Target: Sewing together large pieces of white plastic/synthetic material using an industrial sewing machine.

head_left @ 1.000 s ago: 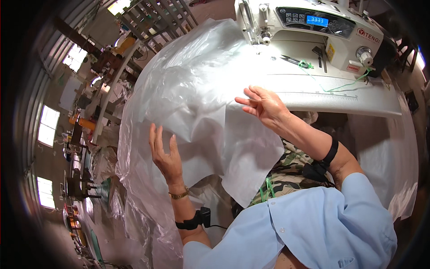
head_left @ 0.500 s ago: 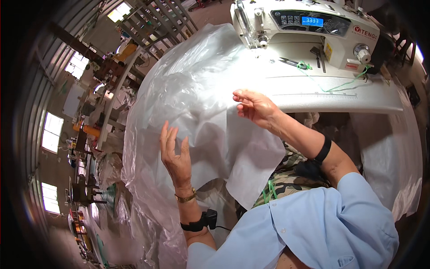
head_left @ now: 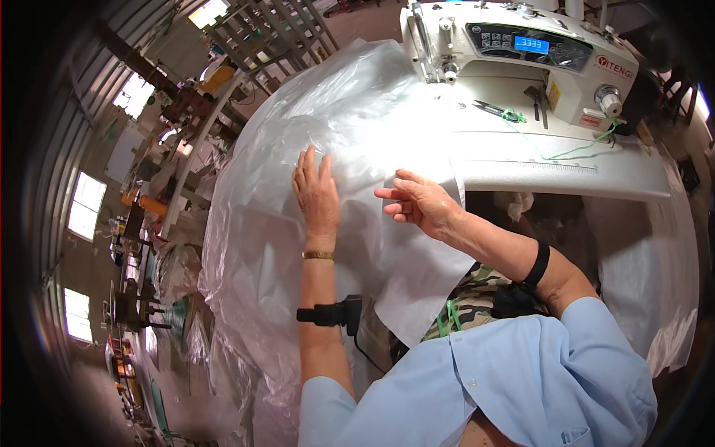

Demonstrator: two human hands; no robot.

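A large sheet of translucent whitish plastic film [head_left: 275,194] drapes over the sewing table and hangs down its left side in folds. My left hand [head_left: 318,190] lies palm down over the film with its fingers stretched out, holding nothing. To its right, my right hand [head_left: 422,203] is held sideways near the lit part of the film; its fingers are apart and slightly bent, with nothing in them. Whether the right hand touches the film I cannot tell. Just beyond the hands stands a white sewing machine [head_left: 514,45], its needle area over the bright spot.
On the machine bed lie dark thread snips [head_left: 489,109] tied with green string [head_left: 570,156], and a small dark tool [head_left: 538,104]. A ruler scale [head_left: 544,165] runs along the table's front edge. Metal racks [head_left: 275,33] and cluttered benches stand at the left.
My left hand has reached forward and right, turning palm down over the film. My right hand has dropped slightly toward me. The view has shifted a little.
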